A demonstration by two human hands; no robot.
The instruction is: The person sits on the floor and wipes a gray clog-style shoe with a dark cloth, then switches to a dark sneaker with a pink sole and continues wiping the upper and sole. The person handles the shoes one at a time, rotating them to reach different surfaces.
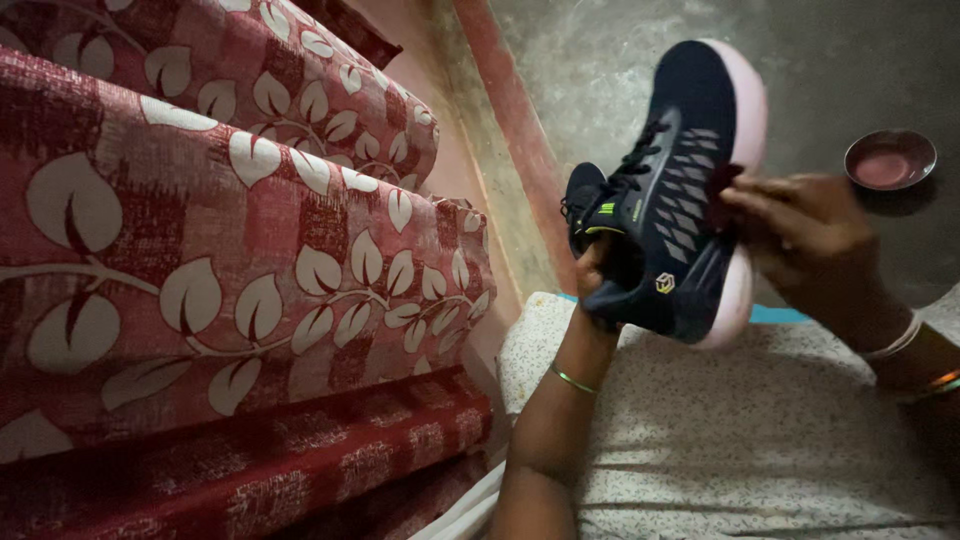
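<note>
- Sports shoe [668, 190], dark navy, pale pink sole: held up in the air over the lap, toe pointed away, sole turned to the right.
- Left hand [597, 275]: tucked into the shoe's opening at the heel, fingers hidden; spread cannot be told.
- Right hand [800, 235]: fingers pressed together on a dark red cloth [722, 195], held against the shoe's side.
- Small round dish [890, 160]: set on the grey floor [600, 60], well apart.
- Red leaf-patterned sofa [220, 270]: at left.

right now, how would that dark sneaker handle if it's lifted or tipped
The navy sneaker probably feels light: the left hand props it alone from inside. Its thick pale sole looks fairly stiff. The laces likely dangle floppy while the right hand rubs its side.
</note>
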